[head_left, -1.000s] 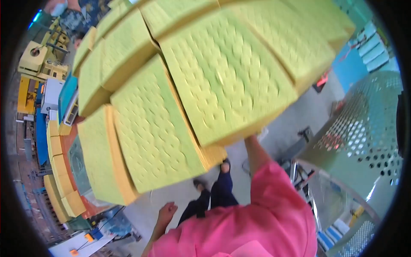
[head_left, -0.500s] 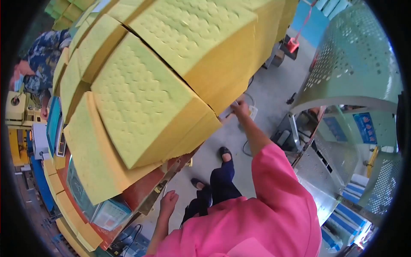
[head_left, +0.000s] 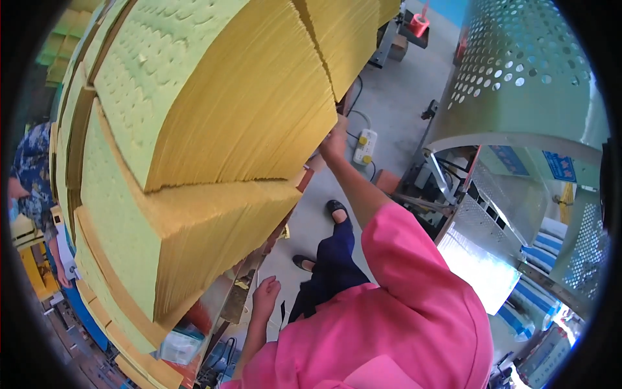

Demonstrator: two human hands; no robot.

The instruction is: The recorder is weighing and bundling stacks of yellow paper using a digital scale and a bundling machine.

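Note:
Large stacks of yellow paper sheets, with rows of curved dents on their top faces, fill the left and upper part of the view. At the near right edge of the tall stack is my right hand, its fingers closed and partly hidden; what they grip does not show. A lower stack leans next to it, its cut sheet edges facing me. My left hand hangs below this stack, apart from it, with the fingers curled in. Whether anything is inside that hand cannot be seen.
A white power strip with cables lies on the floor. On the right stand a perforated green metal cover and machine parts. A red-brown table edge shows under the stacks. Another person in camouflage clothing is at far left.
The view has swung, and the stacks appear larger, showing more of their cut sides. My right hand has shifted up along the stack edge. The pale flat piece beside it no longer shows.

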